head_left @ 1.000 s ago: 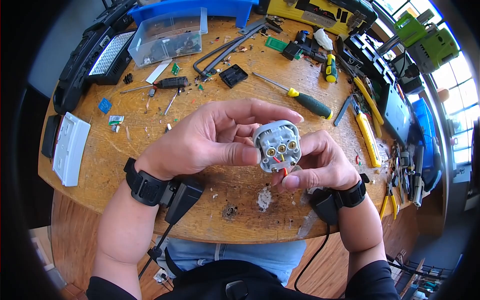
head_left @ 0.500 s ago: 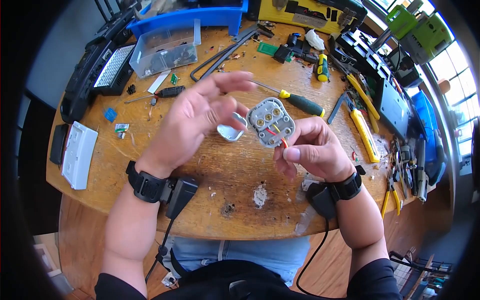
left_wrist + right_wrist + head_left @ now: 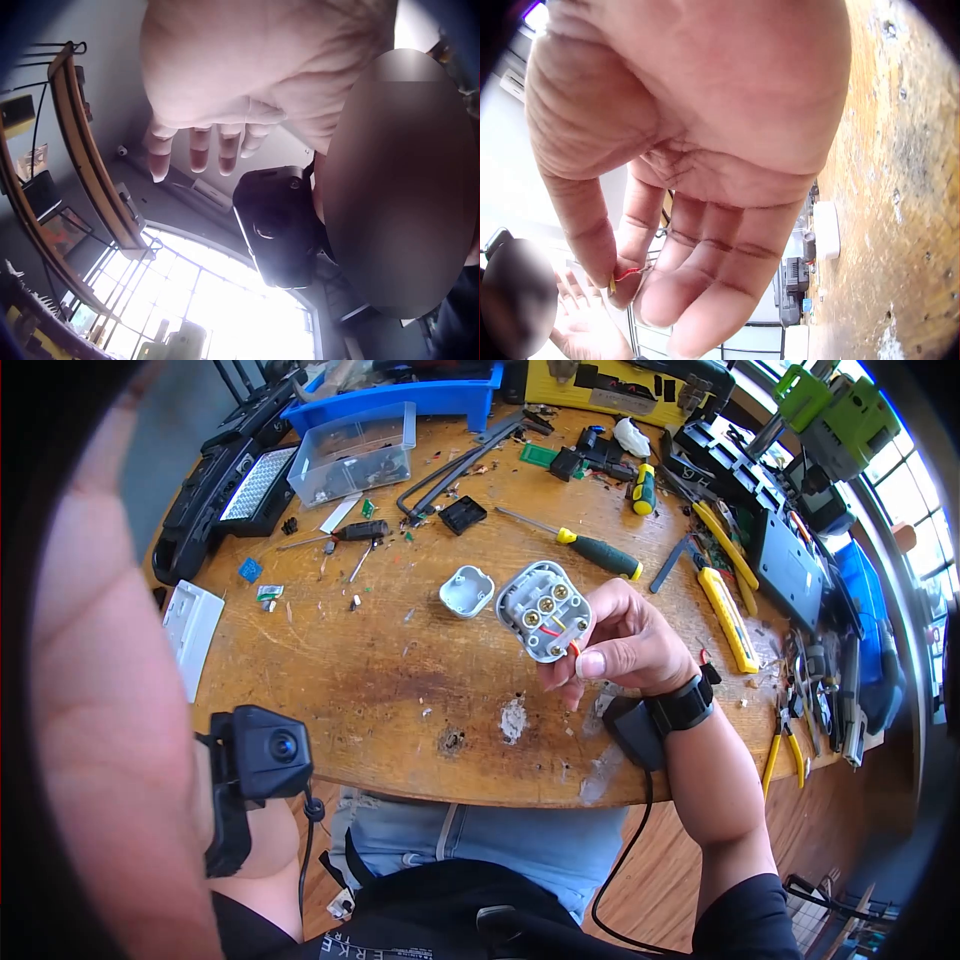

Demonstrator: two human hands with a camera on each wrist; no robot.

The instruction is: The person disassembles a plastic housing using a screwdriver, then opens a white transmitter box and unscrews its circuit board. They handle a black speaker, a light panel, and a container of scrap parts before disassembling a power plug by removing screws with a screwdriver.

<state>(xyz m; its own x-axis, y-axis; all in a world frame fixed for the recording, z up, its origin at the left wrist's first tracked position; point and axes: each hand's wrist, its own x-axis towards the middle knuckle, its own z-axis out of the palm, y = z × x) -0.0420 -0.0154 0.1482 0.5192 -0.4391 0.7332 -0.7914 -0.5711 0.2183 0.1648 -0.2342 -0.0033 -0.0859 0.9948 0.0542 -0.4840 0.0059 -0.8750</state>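
My right hand point(image 3: 630, 645) holds a grey plug body point(image 3: 545, 610), its inner face with brass screws turned up. Red and yellow wires point(image 3: 562, 640) run out at its lower edge beside my thumb. In the right wrist view the thumb and index finger pinch the red and yellow wire ends point(image 3: 630, 274). A grey plug cover point(image 3: 467, 592) lies hollow side up on the table, left of the body. My left hand point(image 3: 120, 670) is raised close to the head camera. Its fingers point(image 3: 199, 150) extend, holding nothing, near a black head-worn device point(image 3: 277, 229).
A green-handled screwdriver point(image 3: 600, 554) lies behind the plug body. Pliers point(image 3: 785, 750) and a yellow cutter point(image 3: 728, 620) lie to the right. Clear plastic box point(image 3: 355, 455), hacksaw frame point(image 3: 455, 470) and blue bin point(image 3: 400, 402) stand behind. A white housing point(image 3: 195, 635) is at left.
My left hand has let go of the grey plug cover on the table and risen toward the head camera. My right hand keeps holding the plug body, tilted a little differently.
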